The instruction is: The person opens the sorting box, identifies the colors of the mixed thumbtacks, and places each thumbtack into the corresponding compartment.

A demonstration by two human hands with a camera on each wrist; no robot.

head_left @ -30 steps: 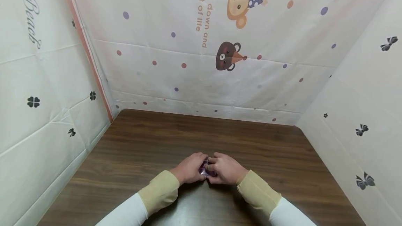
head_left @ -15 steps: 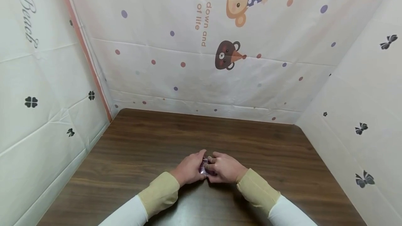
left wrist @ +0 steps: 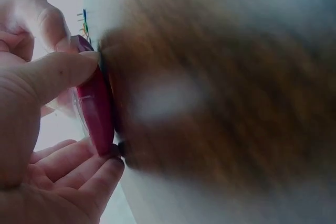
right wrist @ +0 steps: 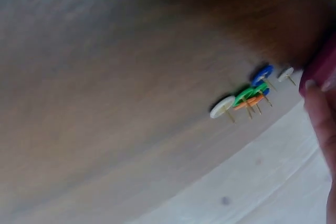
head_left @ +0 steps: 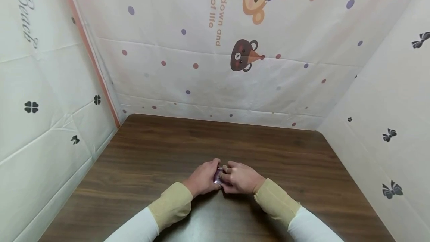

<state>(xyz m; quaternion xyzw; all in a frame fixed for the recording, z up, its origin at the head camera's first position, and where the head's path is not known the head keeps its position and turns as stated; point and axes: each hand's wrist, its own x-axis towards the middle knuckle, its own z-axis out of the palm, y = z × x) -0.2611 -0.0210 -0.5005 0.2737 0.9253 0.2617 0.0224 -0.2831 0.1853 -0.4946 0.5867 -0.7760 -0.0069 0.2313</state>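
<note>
The left hand point(head_left: 203, 177) and right hand point(head_left: 242, 177) both grip a purple-red case point(left wrist: 97, 116) between them; this grasp appears complete. Seemingly left unhandled: loose thumbtacks point(right wrist: 244, 96) just beside the right hand, outside the case. The wood-grain surface point(head_left: 161, 145) extends beyond both hands, 3 printed sheets point(head_left: 208, 81) enclosing it.

Through the head view I am looking forward and down at the tabletop point(head_left: 134, 163); both wrist views are peering close, askew, sharing the magenta case point(left wrist: 97, 111).
</note>
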